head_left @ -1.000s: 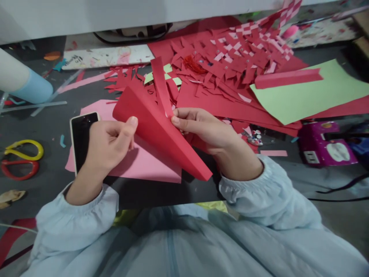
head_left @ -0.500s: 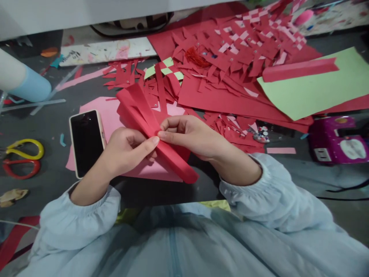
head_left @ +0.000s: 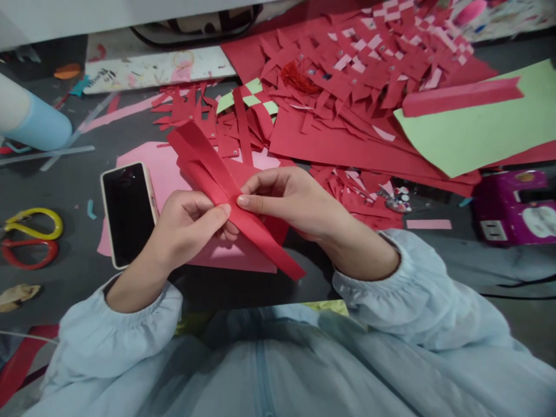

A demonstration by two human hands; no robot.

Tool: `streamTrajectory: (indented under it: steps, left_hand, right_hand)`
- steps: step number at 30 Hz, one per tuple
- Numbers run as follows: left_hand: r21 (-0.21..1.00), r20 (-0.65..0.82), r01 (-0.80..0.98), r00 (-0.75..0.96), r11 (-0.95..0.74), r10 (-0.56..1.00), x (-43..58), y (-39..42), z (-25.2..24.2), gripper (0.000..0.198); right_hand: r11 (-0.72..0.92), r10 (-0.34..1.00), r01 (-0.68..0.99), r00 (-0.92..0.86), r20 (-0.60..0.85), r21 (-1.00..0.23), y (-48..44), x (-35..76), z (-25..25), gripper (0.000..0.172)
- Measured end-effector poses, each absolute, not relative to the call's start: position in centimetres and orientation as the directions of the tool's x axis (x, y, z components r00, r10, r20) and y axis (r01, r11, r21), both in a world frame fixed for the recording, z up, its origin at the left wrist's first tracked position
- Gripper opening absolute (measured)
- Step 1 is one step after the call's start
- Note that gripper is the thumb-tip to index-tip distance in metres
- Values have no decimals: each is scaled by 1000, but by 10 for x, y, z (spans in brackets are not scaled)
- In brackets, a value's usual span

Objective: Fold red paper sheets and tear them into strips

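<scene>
Folded red paper held in both hands above the near side of the table

The folded red paper (head_left: 204, 156) slants between the hands, its far end over the pink sheet (head_left: 219, 255) and its near end reaching past that sheet's corner toward the front edge of the table (head_left: 208, 289). The left hand (head_left: 186, 226) has a narrow grip on it, thumb pressed on top and fingers curled below. The right hand (head_left: 291, 200) pinches it between thumb and forefinger, and the two thumb tips sit just beside each other.

On the left, room is tight: the phone (head_left: 129, 214) lies partly on the pink sheet, its lower edge close against the left forearm. Dark table shows between the phone and the scissors (head_left: 43, 241), and another dark strip runs between the pink sheet and the front edge.

Beyond the hands, red cut pieces (head_left: 339, 87) crowd the back, spreading over a large red sheet (head_left: 313, 139). A scrap pile (head_left: 360, 202) lies near the right wrist. Farther right, the green sheet (head_left: 482, 133) carries a folded red strip (head_left: 463, 97), and the purple device (head_left: 508, 214) stands well apart from the right hand.
</scene>
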State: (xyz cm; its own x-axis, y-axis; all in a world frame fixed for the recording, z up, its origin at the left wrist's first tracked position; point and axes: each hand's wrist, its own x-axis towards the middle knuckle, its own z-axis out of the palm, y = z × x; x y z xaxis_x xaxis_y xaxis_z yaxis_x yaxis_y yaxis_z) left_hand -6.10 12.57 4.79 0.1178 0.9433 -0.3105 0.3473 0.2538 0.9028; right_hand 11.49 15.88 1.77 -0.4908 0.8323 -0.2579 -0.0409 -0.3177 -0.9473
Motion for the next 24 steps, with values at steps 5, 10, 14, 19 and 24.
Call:
streamTrajectory:
  steps: [5,10,14,19,24]
  left_hand:
    - [922,-208,346,63,174,976,-58,123,43,28]
    - [937,-135,331,45,113,990,-56,121,41,29]
    - [933,-112,348,28,95,993,-56,120,41,28]
    - [939,-71,340,37,55,997,-58,121,39,29]
    - [950,-35,312,40,21,999,-61,122,36,29]
  right_hand:
    - [-327,860,-90,-441,-257,-941,157,113,15,28]
    - [-405,840,-193,-465,-280,-894,155,112,13,25]
    - [-474,817,-246,-480,-319,-845,153,111,13,27]
    - [-462,834,-277,-459,-306,-843,153,110,15,25]
    - [-445,848,-312,-449,-283,-839,156,111,18,20]
